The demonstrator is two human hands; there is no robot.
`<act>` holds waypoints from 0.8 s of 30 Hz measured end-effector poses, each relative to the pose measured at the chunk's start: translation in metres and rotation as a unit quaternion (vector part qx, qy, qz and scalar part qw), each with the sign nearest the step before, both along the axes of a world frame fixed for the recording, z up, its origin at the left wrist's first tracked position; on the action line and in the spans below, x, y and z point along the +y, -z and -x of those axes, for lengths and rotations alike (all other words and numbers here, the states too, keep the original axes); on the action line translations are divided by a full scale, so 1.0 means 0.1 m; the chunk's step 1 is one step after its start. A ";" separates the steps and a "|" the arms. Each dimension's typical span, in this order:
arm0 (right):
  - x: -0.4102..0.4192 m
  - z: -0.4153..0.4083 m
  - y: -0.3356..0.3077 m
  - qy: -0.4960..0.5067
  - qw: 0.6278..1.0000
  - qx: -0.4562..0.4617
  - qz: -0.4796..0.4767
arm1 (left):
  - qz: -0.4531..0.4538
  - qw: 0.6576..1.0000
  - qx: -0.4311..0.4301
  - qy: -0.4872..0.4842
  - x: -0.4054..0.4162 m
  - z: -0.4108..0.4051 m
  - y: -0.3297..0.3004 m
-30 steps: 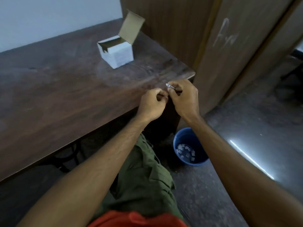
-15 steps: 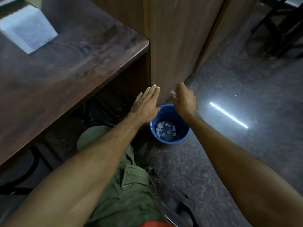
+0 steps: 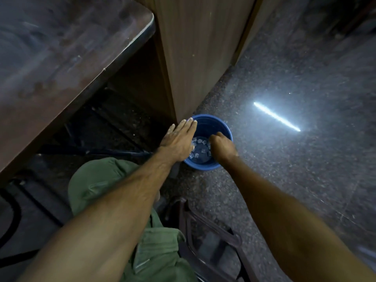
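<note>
A small blue bucket stands on the floor at the foot of a wooden panel. Several small pale pieces lie in its bottom. My left hand is held flat over the bucket's left rim, fingers straight and together, holding nothing. My right hand hangs over the bucket's right side with its fingers pointed down into it. The back of that hand hides the fingertips, so I cannot see whether anything is between them.
The dark wooden table fills the upper left, its corner above the bucket. A tall wooden panel rises behind the bucket. My knee in green trousers is below the left arm. A light strip reflects on the speckled floor.
Both hands left the table edge and dropped down to the bucket. The left hand opened flat. The small pale piece pinched in the right hand earlier is out of sight now.
</note>
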State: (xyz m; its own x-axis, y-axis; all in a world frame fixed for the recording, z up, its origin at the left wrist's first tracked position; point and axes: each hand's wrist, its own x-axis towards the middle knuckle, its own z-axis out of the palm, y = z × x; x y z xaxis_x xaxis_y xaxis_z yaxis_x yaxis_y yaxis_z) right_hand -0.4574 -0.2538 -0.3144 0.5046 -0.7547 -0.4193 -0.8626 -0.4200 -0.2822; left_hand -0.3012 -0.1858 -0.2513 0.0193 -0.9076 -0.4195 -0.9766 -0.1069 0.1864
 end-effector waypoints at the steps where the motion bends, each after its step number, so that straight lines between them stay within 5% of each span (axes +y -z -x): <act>1: 0.00 0.00 0.03 0.001 1.000 0.014 -0.007 | -0.002 1.000 -0.003 0.002 -0.01 0.00 0.01; 24: -0.09 -0.09 0.25 -0.026 0.992 0.076 -0.096 | -0.043 0.999 0.016 -0.013 0.01 -0.05 0.15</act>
State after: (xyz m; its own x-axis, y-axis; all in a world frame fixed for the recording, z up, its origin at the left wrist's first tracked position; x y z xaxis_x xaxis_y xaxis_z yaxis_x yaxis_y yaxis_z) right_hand -0.4488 -0.2625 -0.3394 0.4602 -0.6280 -0.6275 -0.8800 -0.4161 -0.2290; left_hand -0.2966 -0.1852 -0.2661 0.0278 -0.8674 -0.4968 -0.9668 -0.1497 0.2072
